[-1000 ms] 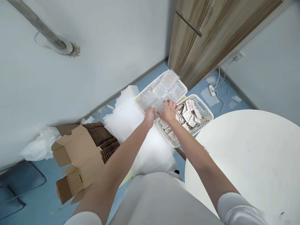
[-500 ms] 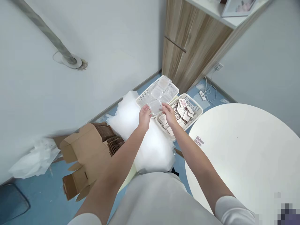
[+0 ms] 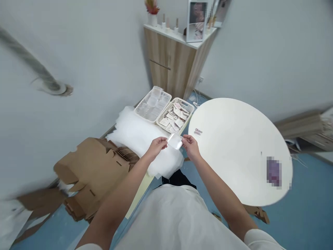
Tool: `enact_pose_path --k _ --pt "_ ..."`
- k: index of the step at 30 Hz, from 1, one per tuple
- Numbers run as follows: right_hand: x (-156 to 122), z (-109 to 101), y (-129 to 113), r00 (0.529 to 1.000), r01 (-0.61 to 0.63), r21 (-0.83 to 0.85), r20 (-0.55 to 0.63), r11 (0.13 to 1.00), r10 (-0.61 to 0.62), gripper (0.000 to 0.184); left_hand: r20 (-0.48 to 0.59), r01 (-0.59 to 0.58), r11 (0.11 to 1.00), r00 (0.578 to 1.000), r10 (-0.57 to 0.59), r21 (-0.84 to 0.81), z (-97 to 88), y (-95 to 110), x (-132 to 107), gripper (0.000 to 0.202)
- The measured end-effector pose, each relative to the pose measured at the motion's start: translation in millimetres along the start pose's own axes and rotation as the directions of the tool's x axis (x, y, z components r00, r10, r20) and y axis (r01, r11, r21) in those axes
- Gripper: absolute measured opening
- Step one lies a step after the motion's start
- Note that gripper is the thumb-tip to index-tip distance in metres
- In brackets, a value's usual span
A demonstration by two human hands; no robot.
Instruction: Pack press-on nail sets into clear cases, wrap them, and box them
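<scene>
Between my two hands is a small clear plastic box [image 3: 175, 141], held up by its opposite edges. My left hand [image 3: 157, 147] pinches its left side, and my right hand [image 3: 190, 146] grips the right side. Below it lies a stack of white foam sheets [image 3: 135, 130]. Just beyond the hands stand two white baskets: the left basket [image 3: 137, 111] holds several similar clear boxes [image 3: 153, 104], the right basket [image 3: 191, 110] several printed cards or packets [image 3: 174, 116].
Flattened brown cardboard boxes [image 3: 91, 166] lie to my left. A round white table [image 3: 234, 139] stands at right, with a small pinkish pack [image 3: 198, 132] near its left edge. A wooden cabinet [image 3: 171, 59] fills the corner behind the baskets.
My hands have drawn the clear box back from over the left basket toward me, to above the foam. The view has turned to the right, showing more of the table.
</scene>
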State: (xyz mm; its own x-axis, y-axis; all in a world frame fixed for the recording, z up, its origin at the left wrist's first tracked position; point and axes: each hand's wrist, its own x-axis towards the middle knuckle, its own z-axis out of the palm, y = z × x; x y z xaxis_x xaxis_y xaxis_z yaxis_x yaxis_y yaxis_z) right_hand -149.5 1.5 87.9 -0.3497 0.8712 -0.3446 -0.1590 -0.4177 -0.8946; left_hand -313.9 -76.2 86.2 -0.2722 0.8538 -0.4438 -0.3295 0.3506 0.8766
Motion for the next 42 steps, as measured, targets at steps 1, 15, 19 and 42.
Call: enact_pose_path --k 1,15,19,42 --pt "-12 -8 -3 0.998 -0.002 0.026 -0.057 1.0 0.004 0.032 0.046 0.017 1.0 0.999 -0.018 0.022 10.7 -5 -5 0.022" --pt "-106 -146 -27 0.862 0.179 0.221 -0.505 0.959 -0.045 0.028 0.59 -0.502 0.71 0.793 0.15 0.494 156.1 -31 -36 0.093" --pt "-130 -195 -39 0.839 0.198 0.225 -0.541 0.954 -0.047 0.026 0.705 -0.597 0.668 0.693 0.15 0.444 216.0 -36 -35 0.086" --pt "-149 -343 -53 0.946 0.319 -0.599 0.162 0.734 -0.28 0.052 0.568 -0.389 0.779 0.821 0.052 0.492 323.7 -75 -48 0.069"
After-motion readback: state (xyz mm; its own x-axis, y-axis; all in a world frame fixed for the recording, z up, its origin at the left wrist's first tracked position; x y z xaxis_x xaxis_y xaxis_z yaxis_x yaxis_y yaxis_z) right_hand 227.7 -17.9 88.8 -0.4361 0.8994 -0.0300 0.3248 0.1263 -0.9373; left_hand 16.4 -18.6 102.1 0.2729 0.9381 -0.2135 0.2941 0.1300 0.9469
